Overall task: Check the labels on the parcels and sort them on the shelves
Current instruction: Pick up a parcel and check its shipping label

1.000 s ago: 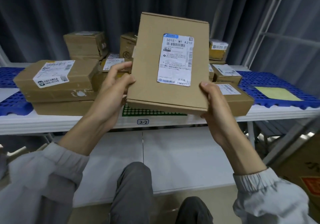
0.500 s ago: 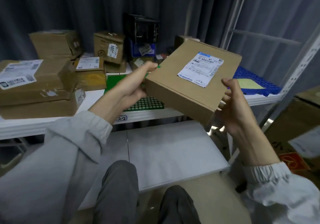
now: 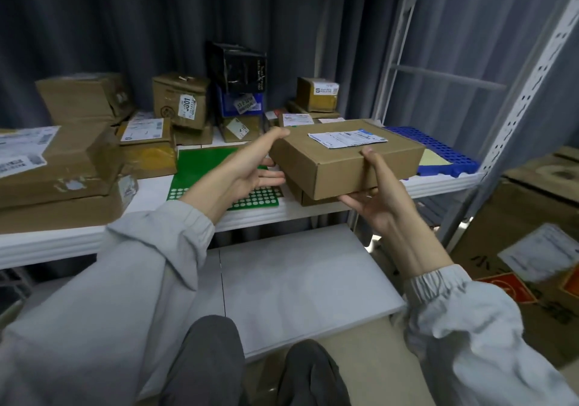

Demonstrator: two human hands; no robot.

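- Dark grey curtains back a white shelf (image 3: 438, 183) in the head view, its board crowded with cardboard parcels; a green perforated mat (image 3: 200, 167) lies mid-shelf and a blue perforated mat (image 3: 445, 155) at the right end beside the white slotted upright (image 3: 526, 92)
- Held flat over the shelf's right part is the flat brown parcel (image 3: 344, 167), its shipping label (image 3: 347, 138) facing up, probably so the print stays readable when it is set down
- The right hand (image 3: 379, 198) carries the weight: palm and fingers under the near edge, thumb curled up over the front face, so it clamps the parcel
- The left hand (image 3: 250, 167) steadies the far-left corner, thumb lying along the top edge and fingers spread straight and apart below, touching rather than gripping
- Just beneath the parcel sits another brown box (image 3: 300, 194) on the shelf; the held one looks about to be stacked onto it
- Judged from this, the label check seems done and placement is in hand
- A large carton (image 3: 532, 217) stands on the floor at right
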